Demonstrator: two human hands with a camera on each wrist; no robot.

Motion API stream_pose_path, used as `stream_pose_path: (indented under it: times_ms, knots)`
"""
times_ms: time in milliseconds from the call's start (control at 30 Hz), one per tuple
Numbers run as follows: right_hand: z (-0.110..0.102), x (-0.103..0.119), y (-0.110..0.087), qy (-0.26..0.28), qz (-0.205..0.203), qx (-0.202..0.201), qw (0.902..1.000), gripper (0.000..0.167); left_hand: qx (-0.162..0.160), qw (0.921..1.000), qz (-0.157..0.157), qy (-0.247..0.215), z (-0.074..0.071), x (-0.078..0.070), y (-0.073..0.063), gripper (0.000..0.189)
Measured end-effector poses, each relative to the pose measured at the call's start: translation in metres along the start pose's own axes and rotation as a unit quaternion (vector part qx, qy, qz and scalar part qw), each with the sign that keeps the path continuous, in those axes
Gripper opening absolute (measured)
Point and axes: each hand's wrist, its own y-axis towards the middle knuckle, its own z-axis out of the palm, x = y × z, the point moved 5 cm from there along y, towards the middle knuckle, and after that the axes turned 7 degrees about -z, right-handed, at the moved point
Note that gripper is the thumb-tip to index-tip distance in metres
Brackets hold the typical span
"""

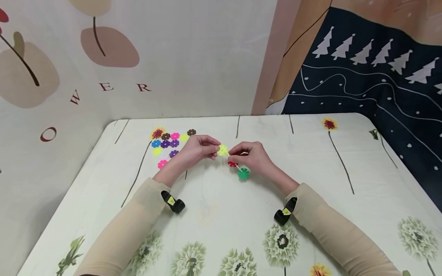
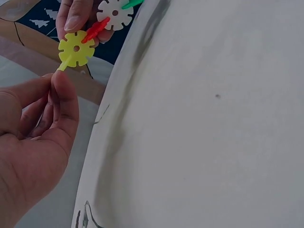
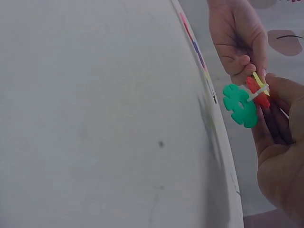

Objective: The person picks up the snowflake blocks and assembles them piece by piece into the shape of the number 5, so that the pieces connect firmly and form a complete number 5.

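Notched plastic flower discs form a short chain held between the two hands. It runs from a green disc through a white disc and a red disc to a yellow disc. My left hand pinches a thin yellow piece at the yellow end, seen edge-on in the left wrist view. On the other side my right hand grips the chain between thumb and fingers, partly hiding the discs. The green disc sticks out free of the fingers.
Loose flower discs in purple, blue, pink, yellow and brown lie on the table left of the hands, close to my left forearm. The tabletop has a printed flower cloth. Behind it stands a patterned backdrop.
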Motion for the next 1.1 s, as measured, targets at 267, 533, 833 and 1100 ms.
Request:
stream_pose_path:
  times_ms: [267,533,833,1100]
  knots:
    - [0.003,0.001,-0.002,0.038,-0.005,0.022,0.999,0.015,-0.017,0.9992,0.005,0.035,-0.001,-0.002,0.001,0.02]
    - [0.001,-0.002,-0.001,0.083,0.014,0.019,0.9963,0.02,-0.013,0.9976,0.007,0.068,0.0,-0.005,0.001,0.02]
    - [0.005,-0.007,0.002,0.071,0.039,-0.003,0.9967,0.026,0.019,0.9955,0.011,0.092,0.006,-0.003,0.002,0.023]
    - [0.008,-0.009,0.003,0.05,0.052,-0.008,0.9974,0.02,0.027,0.9936,0.017,0.108,0.0,-0.002,-0.002,0.028]
